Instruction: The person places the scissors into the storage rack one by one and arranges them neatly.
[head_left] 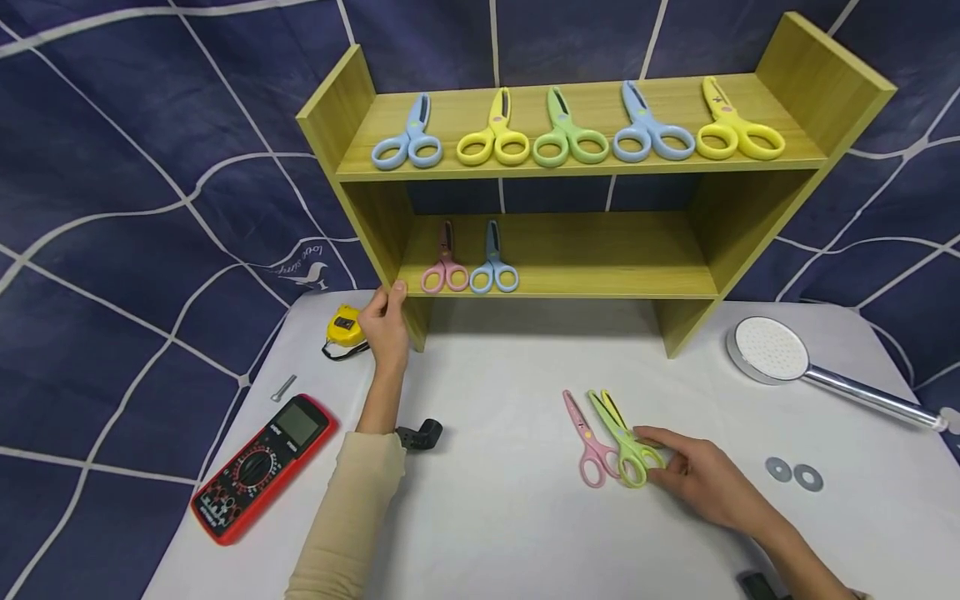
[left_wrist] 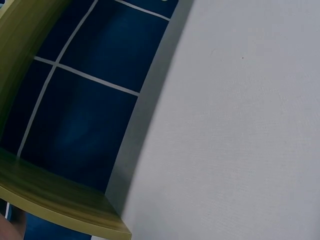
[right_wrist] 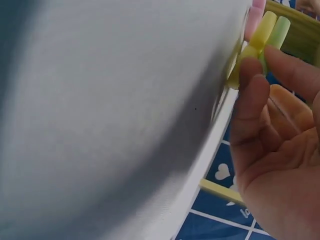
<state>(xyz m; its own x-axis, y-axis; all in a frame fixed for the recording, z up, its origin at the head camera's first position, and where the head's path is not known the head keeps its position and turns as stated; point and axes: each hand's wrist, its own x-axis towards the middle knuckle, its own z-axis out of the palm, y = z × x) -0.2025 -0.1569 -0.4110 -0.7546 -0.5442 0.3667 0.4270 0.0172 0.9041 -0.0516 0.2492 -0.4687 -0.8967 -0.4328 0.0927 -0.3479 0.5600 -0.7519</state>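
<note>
My left hand [head_left: 386, 323] holds the left side panel of a two-tier wooden shelf [head_left: 558, 172], thumb at the lower board's front edge. In the left wrist view only a bit of that hand [left_wrist: 12, 225] shows beside the panel. Low over the white table, my right hand [head_left: 701, 477] pinches green scissors [head_left: 618, 429] by the handle end. Yellow scissors [head_left: 615, 410] lie mostly hidden under the green pair; a yellow handle [right_wrist: 264, 31] shows at the fingertips in the right wrist view. Pink scissors [head_left: 585, 433] lie just left, overlapping the green handles.
Several blue, yellow and green scissors [head_left: 495, 137] line the upper board; pink scissors [head_left: 446, 268] and blue scissors [head_left: 492, 267] sit on the lower left. Around stand a tape measure [head_left: 346, 326], a bolt [head_left: 283, 388], a multimeter [head_left: 262, 469], a shower head [head_left: 770, 350] and two washers [head_left: 807, 477].
</note>
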